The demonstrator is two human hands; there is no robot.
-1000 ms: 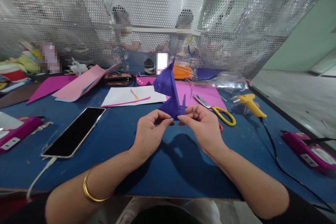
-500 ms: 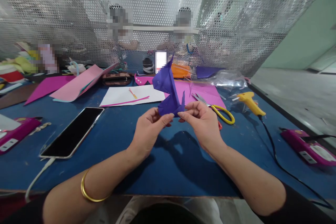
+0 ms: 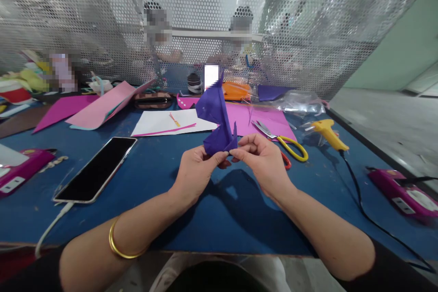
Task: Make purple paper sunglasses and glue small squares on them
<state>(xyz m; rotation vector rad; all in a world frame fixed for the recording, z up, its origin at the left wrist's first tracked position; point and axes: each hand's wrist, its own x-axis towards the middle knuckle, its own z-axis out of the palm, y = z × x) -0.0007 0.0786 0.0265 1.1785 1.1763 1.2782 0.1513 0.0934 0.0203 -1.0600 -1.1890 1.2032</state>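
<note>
The left forearm [image 3: 137,223] comes in bare from 7 o'clock and the right forearm [image 3: 325,232] from 5 o'clock, and they converge at the middle. The left hand [image 3: 195,171] is curled, its thumb and forefinger pinched together at its 1 o'clock end. The right hand [image 3: 265,162] mirrors it, pinching at its 10 o'clock end. The two sets of fingertips almost meet.

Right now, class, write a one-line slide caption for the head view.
Left hand and right hand pinch a folded purple paper over the blue table, scissors nearby.
</note>
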